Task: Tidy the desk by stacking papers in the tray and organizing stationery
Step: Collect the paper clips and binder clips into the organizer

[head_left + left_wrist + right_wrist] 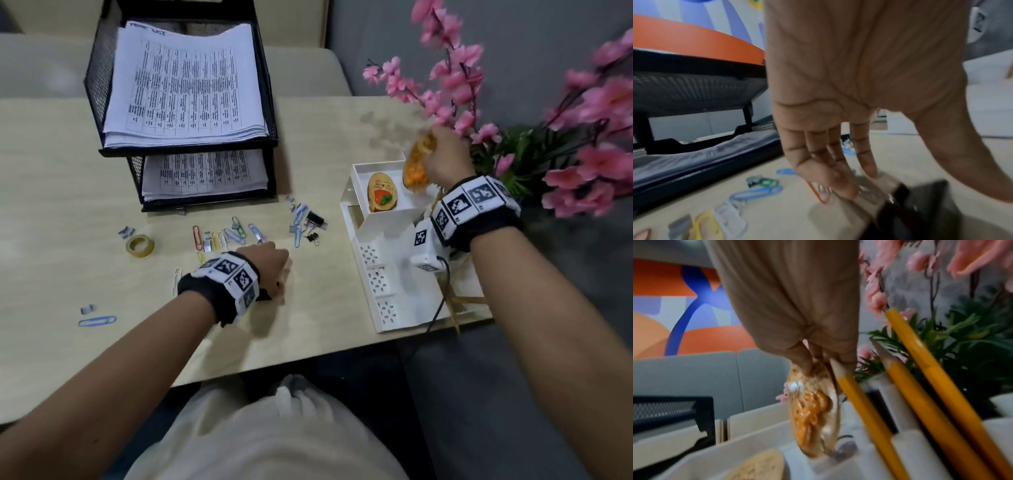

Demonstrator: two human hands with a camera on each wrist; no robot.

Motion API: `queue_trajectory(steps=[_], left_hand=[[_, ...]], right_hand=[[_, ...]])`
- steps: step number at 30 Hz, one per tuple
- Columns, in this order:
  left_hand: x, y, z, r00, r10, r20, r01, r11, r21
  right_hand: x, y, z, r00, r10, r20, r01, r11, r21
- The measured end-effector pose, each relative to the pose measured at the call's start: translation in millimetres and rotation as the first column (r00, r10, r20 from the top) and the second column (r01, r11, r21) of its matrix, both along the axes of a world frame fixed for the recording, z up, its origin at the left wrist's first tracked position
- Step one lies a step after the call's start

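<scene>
1. Two tiers of the black mesh paper tray point(102, 85) hold stacks of printed white sheets point(185, 85), so I judge the paper half done.
2. Stationery half is partway: the white plastic desk organizer point(376, 281) at the desk's right edge has one oval wooden magnet with a red strawberry point(382, 196) lying in its top compartment, and yellow pencils point(931, 386) stand in a rear slot.
3. My right hand point(445, 154) pinches a second oval wooden piece with orange decoration point(415, 164) by its upper end, thumb and fingers closed on it.
4. That piece hangs over the top compartment, just right of the strawberry one. Long axis near vertical, tilted a little, free end pointing down into the compartment, decorated face turned left in the right wrist view. Touching the floor yet? I cannot tell, blurred.
5. My left hand point(270, 267) is low over the desk, fingers point(842, 183) straight and close together, tips down by a red paper clip point(818, 193) and a black binder clip point(925, 209). It pinches nothing I can see.
6. Left to do, by my judgement: scattered coloured paper clips point(226, 236), two black binder clips point(315, 222), staple strips point(126, 232), a tape roll point(139, 245), and a lone blue clip point(97, 321) near the front edge, all loose on the beige desk point(51, 205).
</scene>
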State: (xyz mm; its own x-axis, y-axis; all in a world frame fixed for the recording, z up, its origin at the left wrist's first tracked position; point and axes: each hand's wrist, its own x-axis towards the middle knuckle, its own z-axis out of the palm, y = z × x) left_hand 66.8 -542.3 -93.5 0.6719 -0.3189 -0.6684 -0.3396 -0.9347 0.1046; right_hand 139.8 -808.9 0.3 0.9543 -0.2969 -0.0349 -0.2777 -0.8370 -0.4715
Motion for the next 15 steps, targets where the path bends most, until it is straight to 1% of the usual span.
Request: queue_trajectory(steps=[2, 5, 7, 9, 10, 11, 12, 13, 14, 15], left_hand=[[-10.3, 0.1, -11.6, 0.999, -0.035, 0.026, 0.034, 0.999, 0.025], [-20.4, -1.9, -19.1, 0.994, -0.002, 0.111, 0.003, 1.0, -0.015], [-22.0, -4.1, -18.6, 0.992, -0.017, 0.126, 0.02, 1.0, -0.02], [-19.7, -4.9, -16.5, 0.991, -0.023, 0.133, 0.03, 0.998, -0.055], [-16.8, -4.9, -13.2, 0.993, 0.019, 0.117, -0.005, 0.994, -0.112], [-12.1, -2.9, -10.7, 0.992, 0.09, 0.091, -0.069, 0.975, -0.213], [-8.1, -0.7, -7.6, 0.984, 0.175, 0.046, -0.148, 0.927, -0.345], [-4.3, 0.9, -4.6, 0.965, 0.26, -0.031, -0.241, 0.835, -0.495], [-0.8, 2.1, 0.9, 0.926, 0.339, -0.164, -0.36, 0.667, -0.652], [2.6, 3.2, 7.3, 0.858, 0.378, -0.347, -0.494, 0.424, -0.759]], right_hand=[[1.5, -0.2, -9.5, 0.992, 0.005, -0.124, -0.015, 0.997, -0.079], [1.4, 2.4, -16.2, 0.978, 0.011, -0.211, -0.038, 0.992, -0.123], [1.5, 3.3, -18.4, 0.975, 0.002, -0.222, -0.039, 0.986, -0.164], [1.4, 4.5, -20.5, 0.982, -0.02, -0.189, -0.021, 0.977, -0.212], [-0.3, 6.5, -19.9, 0.99, -0.032, -0.14, -0.002, 0.972, -0.236], [-4.2, 10.8, -18.7, 0.996, -0.038, -0.08, 0.018, 0.971, -0.239], [-8.9, 16.2, -17.9, 1.0, -0.02, -0.002, 0.019, 0.976, -0.215], [-15.3, 24.3, -17.0, 0.997, 0.019, 0.081, -0.006, 0.987, -0.158], [-21.6, 33.5, -17.1, 0.987, 0.066, 0.147, -0.057, 0.996, -0.067], [-29.6, 44.9, -16.7, 0.976, 0.111, 0.187, -0.124, 0.991, 0.055]])
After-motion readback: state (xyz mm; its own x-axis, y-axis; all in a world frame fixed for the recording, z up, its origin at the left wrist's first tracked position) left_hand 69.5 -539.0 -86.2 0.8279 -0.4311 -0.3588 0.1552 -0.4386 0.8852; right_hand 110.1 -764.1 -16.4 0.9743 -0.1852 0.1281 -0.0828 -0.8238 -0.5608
